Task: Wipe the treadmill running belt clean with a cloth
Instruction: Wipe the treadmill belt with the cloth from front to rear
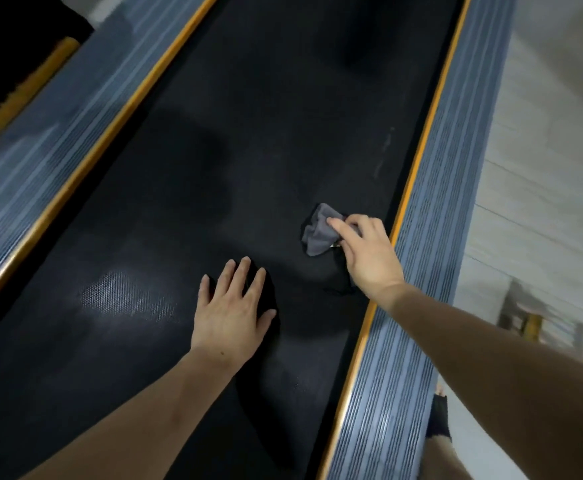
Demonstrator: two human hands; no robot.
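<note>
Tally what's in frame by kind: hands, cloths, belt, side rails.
Hands: 2, left hand flat on the belt, right hand gripping the cloth
Cloths: 1, grey cloth
Running belt: 1
Side rails: 2, left, right
Total: 6

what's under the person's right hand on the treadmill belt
A bunched grey cloth lies under the right hand, gripped in its fingers against the black running belt. Part of the cloth sticks out left; the part beneath the palm is hidden.
</note>
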